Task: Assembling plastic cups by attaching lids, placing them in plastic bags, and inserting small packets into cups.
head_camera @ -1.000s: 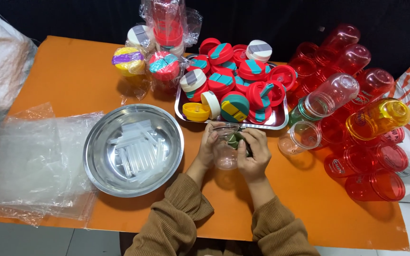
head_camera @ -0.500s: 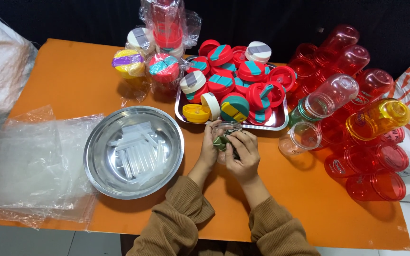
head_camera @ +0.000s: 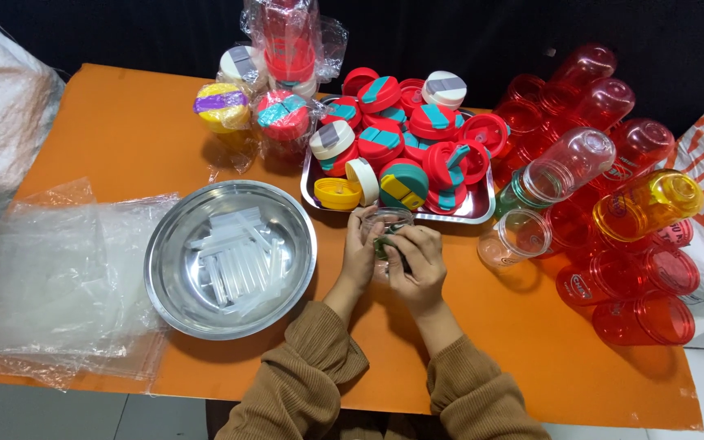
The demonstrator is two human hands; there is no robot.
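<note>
a steel bowl (head_camera: 230,257) of clear straws sat left of your hands on the orange table (head_camera: 124,147). your left hand (head_camera: 358,254) and right hand (head_camera: 417,259) were closed together around a clear bottle (head_camera: 386,220), just before the tray (head_camera: 478,213) of lids. its long axis ran away from you, mouth toward the tray; red bottles (head_camera: 621,277) lay to the right.

Bowl (head_camera: 230,257) left of hands, straws inside. Plastic bags (head_camera: 50,269) further left. Tray (head_camera: 477,213) behind hands, lids (head_camera: 405,147) piled in it. Bottles (head_camera: 613,204) heaped right. Wrapped bottles (head_camera: 275,90) behind bowl.
</note>
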